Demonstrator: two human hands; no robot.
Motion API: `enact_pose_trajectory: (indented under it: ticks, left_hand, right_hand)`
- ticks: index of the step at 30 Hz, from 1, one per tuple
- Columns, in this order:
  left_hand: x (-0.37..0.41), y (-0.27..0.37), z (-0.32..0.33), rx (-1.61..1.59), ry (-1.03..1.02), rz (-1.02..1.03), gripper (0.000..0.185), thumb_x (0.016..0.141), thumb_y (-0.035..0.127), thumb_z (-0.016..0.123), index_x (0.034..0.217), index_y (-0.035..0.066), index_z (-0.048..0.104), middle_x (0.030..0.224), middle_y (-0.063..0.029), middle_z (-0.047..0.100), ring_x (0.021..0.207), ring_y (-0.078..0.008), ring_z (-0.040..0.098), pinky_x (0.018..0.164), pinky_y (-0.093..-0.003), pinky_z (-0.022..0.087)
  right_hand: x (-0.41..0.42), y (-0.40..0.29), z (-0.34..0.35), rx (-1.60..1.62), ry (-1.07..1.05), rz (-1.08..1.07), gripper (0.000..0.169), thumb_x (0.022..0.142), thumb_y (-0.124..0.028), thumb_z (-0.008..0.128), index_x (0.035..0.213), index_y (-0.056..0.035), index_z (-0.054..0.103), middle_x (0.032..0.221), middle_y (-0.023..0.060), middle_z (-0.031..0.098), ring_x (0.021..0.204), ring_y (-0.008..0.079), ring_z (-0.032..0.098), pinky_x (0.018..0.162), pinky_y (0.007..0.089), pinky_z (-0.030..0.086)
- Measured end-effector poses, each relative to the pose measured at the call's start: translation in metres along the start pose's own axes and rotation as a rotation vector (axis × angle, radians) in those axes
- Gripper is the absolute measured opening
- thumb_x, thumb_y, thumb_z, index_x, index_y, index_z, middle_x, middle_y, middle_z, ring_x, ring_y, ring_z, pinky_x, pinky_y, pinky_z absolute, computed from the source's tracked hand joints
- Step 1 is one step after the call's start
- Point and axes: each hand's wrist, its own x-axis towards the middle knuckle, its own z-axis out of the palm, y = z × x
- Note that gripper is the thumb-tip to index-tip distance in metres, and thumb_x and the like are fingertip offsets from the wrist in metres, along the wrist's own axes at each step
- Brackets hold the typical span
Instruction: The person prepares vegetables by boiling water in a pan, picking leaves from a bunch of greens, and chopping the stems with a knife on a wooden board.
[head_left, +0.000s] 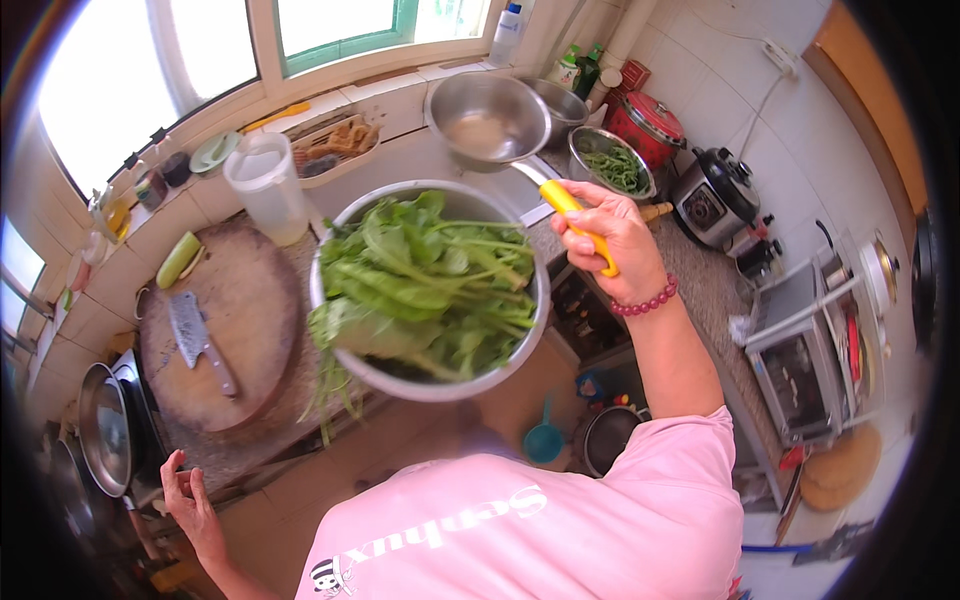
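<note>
My right hand (611, 232) grips the yellow handle of a stainless-steel dipper (487, 124), whose bowl is over the sink area near the window. A large metal basin (433, 391) heaped with leafy greens (427, 285) stands in front of me, with some stems hanging over its left rim. My left hand (187, 491) is low at the left by the counter's edge, fingers apart and holding nothing. To the left of the basin, a cleaver (196, 337) and a piece of green gourd or cucumber (178, 260) lie on a round wooden chopping board (259, 322).
A plastic jug (266, 187) stands between board and sill. Pans (105, 427) are at the left. Toward the right are a bowl of cut greens (615, 165), a red pot (645, 127), an electric pressure cooker (716, 195) and a toaster oven (795, 375). A teal dipper (544, 441) is below.
</note>
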Motion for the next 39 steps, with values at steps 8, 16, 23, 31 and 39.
enact_pose_trajectory:
  ticks: [8, 16, 23, 31, 39]
  left_hand:
    - [-0.006, 0.111, 0.120, -0.060, -0.123, -0.082, 0.028, 0.089, 0.001, 0.058, 0.117, 0.001, 0.056, 0.106, -0.0029, 0.057, 0.070, -0.0096, 0.044, 0.067, -0.0245, 0.040]
    - [-0.014, 0.163, 0.147, 0.033, -0.077, -0.154, 0.027, 0.088, 0.000, 0.058, 0.115, 0.000, 0.057, 0.106, -0.0044, 0.058, 0.073, -0.0108, 0.047, 0.068, -0.0248, 0.041]
    - [-0.019, 0.186, 0.160, 0.117, -0.092, -0.145, 0.031, 0.084, -0.007, 0.059, 0.115, -0.001, 0.057, 0.102, -0.0061, 0.057, 0.070, -0.0122, 0.048, 0.065, -0.0250, 0.042]
    - [-0.019, 0.211, 0.177, 0.167, -0.075, -0.097, 0.032, 0.084, -0.008, 0.059, 0.115, 0.000, 0.058, 0.100, -0.0040, 0.057, 0.073, -0.0099, 0.049, 0.067, -0.0228, 0.043]
    - [-0.023, 0.212, 0.186, 0.215, -0.124, -0.025, 0.032, 0.083, -0.003, 0.065, 0.113, -0.002, 0.057, 0.105, -0.0140, 0.058, 0.075, -0.0203, 0.063, 0.068, -0.0310, 0.052]
  right_hand:
    - [0.153, -0.049, -0.182, -0.162, 0.165, -0.053, 0.021, 0.083, 0.004, 0.053, 0.103, 0.0016, 0.055, 0.078, 0.0078, 0.058, 0.055, 0.0066, 0.051, 0.041, 0.0168, 0.033]
    - [0.306, -0.045, -0.305, -0.834, 0.351, -0.166, 0.036, 0.075, -0.002, 0.060, 0.110, 0.0055, 0.059, 0.075, 0.0116, 0.064, 0.058, 0.0139, 0.061, 0.045, 0.0278, 0.046]
    - [0.352, -0.021, -0.333, -1.738, 0.354, -0.246, 0.036, 0.071, -0.007, 0.059, 0.106, 0.0016, 0.059, 0.106, 0.0285, 0.063, 0.103, 0.0428, 0.060, 0.089, 0.0491, 0.048]
    - [0.349, -0.021, -0.301, -2.052, 0.350, -0.008, 0.034, 0.080, -0.011, 0.065, 0.113, -0.0034, 0.061, 0.113, 0.0229, 0.065, 0.108, 0.0394, 0.062, 0.090, 0.0467, 0.052]
    - [0.362, -0.013, -0.316, -2.143, 0.199, -0.032, 0.027, 0.082, -0.013, 0.063, 0.109, -0.0089, 0.063, 0.115, 0.0188, 0.064, 0.109, 0.0373, 0.060, 0.087, 0.0497, 0.051]
